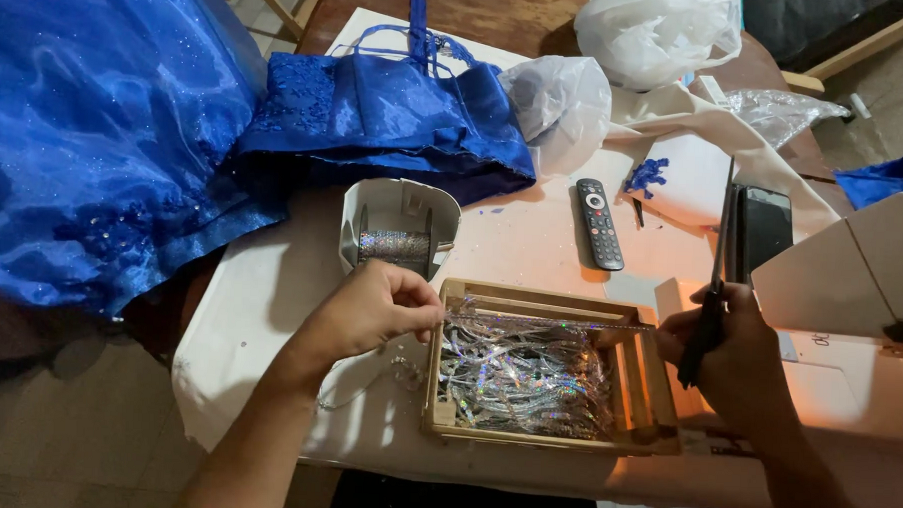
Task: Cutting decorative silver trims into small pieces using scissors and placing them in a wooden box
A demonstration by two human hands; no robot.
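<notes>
My left hand [370, 309] pinches one end of a thin silver sequin strip [549, 324] stretched across the top of a wooden tray [656, 411]. My right hand [733, 354] holds the strip's other end and grips dark scissors [716, 283] that point up. The tray holds several cut pieces of shiny holographic strip [522, 377]. Behind my left hand a white holder [373, 201] carries a spool of the same silver trim [394, 246].
A blue satin dress [106, 122] lies over the table's left side and far edge. A black remote [599, 223], a dark phone [765, 227], white plastic bags [659, 31] and cream fabric [696, 117] lie beyond. A white sewing machine [861, 268] stands at the right.
</notes>
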